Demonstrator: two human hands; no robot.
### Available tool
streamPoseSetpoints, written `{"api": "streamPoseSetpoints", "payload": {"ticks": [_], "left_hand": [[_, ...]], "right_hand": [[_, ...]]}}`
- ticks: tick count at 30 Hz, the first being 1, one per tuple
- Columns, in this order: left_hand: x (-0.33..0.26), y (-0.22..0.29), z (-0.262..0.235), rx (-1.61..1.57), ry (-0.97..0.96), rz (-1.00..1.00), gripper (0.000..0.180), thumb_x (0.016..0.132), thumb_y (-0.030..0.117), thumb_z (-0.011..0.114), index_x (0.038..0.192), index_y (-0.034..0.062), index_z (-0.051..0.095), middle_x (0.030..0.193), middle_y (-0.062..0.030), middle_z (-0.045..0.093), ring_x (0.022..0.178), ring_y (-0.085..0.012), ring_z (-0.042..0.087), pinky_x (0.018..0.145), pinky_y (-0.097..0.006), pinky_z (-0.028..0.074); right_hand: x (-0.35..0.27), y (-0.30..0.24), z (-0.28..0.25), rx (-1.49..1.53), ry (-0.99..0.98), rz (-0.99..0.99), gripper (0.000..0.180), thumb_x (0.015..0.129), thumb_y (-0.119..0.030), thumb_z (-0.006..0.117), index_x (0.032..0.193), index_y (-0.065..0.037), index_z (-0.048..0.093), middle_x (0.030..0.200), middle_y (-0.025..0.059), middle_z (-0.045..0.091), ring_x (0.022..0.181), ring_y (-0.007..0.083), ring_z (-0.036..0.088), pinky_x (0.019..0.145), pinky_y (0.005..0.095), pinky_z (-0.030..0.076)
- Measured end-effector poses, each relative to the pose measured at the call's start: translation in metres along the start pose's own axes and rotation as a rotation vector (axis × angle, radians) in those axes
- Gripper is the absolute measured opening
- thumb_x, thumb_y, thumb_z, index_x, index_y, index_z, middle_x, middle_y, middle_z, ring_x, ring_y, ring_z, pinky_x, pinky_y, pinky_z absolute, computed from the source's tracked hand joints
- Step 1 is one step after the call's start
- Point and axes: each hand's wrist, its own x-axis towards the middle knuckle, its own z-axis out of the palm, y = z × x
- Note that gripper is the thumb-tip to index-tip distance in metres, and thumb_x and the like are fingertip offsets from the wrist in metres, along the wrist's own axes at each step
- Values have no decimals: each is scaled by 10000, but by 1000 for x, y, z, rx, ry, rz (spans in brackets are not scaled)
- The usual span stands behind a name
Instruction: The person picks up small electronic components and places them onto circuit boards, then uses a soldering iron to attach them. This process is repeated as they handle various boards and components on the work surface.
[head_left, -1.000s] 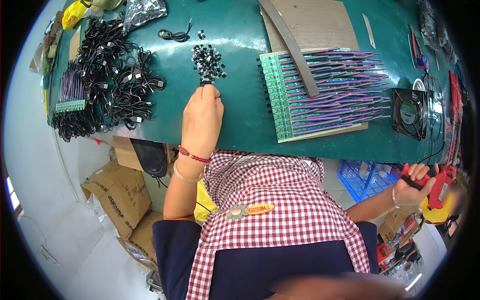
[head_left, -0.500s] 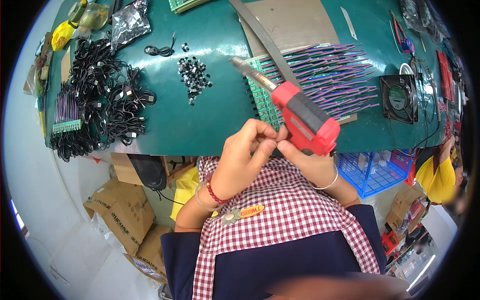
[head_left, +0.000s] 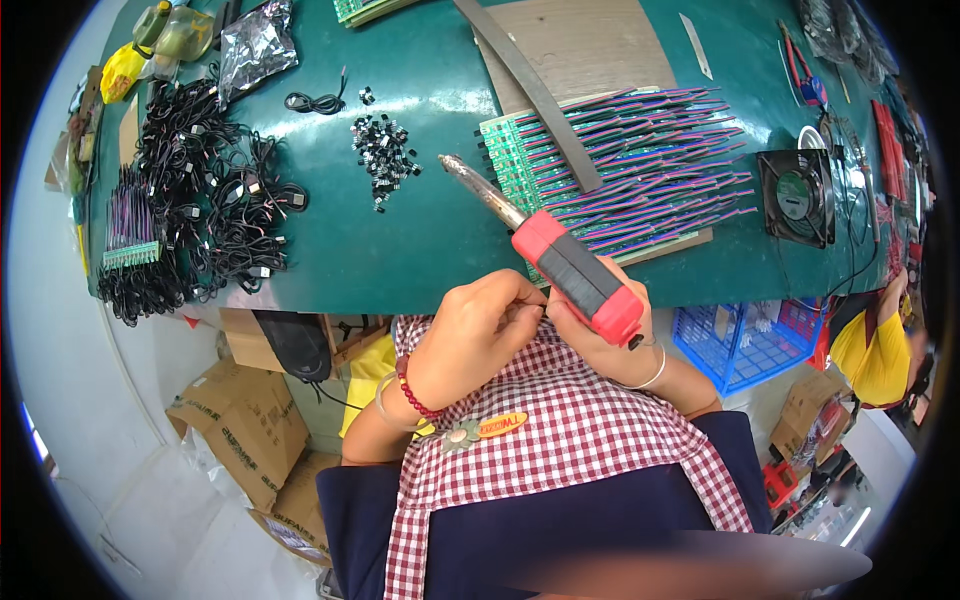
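Red plastic with a black panel: gun-shaped tool (head_left: pixel 578 272), out in front of the body, over the near edge of the tabletop (head_left: pixel 400 250), long metal barrel (head_left: pixel 487 192) slanting away to the upper left. Barrel looks clear of the surface, hard to be sure. Tip looks dark and worn.

Right hand (head_left: pixel 595 352) wrapped around the tool from below, grip partly hidden under the casing. Left hand (head_left: pixel 470 335) right beside it, fingers curled inward, fingertips bunched near the right hand's; can't tell how tightly they close or whether something small sits between them.

Handling, judged: stiff, hard casing, probably light enough for one hand, front-heavy if held far back. Take the plastic body, ideally the black panel; keep off the barrel, could be hot, can't tell.

Beyond the tip: loose pile of small black-and-silver parts (head_left: pixel 385 150). To the right, green circuit boards (head_left: pixel 508 160) in a row with thin coloured wires (head_left: pixel 660 165), grey bar (head_left: pixel 545 100) across them. Far right, black fan (head_left: pixel 797 197). Far left, tangled black cables (head_left: pixel 200 190). Below, checked apron (head_left: pixel 570 430); blue crate (head_left: pixel 745 350) under the edge.
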Motion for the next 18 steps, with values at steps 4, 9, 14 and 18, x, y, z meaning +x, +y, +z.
{"api": "streamPoseSetpoints", "payload": {"ticks": [4, 9, 14, 18], "left_hand": [[1, -3, 0, -12, -54, -34, 56, 759, -3, 581, 800, -25, 550, 694, -129, 581, 568, -226, 591, 508, -307, 458], [10, -11, -2, -93, -49, -127, 64, 767, 26, 578, 761, -29, 547, 635, -119, 584, 535, -154, 580, 501, -280, 451], [26, -45, -14, -272, 45, -310, 57, 831, 37, 541, 796, -7, 534, 674, -14, 575, 587, -25, 505, 511, -172, 406], [32, -50, -11, -326, -6, -370, 87, 844, 69, 534, 789, 2, 527, 663, -18, 569, 546, -33, 483, 488, -172, 389]], "right_hand": [[-2, -1, -1, 1, -37, 6, 534, 680, 56, 635, 1179, 63, 443, 1006, 161, 587, 872, 235, 621, 755, 296, 481], [-12, 1, -2, 106, 109, 307, 302, 718, 8, 651, 1005, 17, 557, 881, 110, 615, 820, 178, 611, 710, 272, 477], [-55, 27, -27, 225, 227, 285, 109, 811, -88, 621, 874, -19, 566, 748, 30, 552, 676, 121, 537, 603, 280, 445], [-80, 31, -41, 365, 130, 315, 429, 838, -151, 575, 1217, 11, 454, 654, 65, 497, 567, 143, 470, 562, 295, 417]]}}
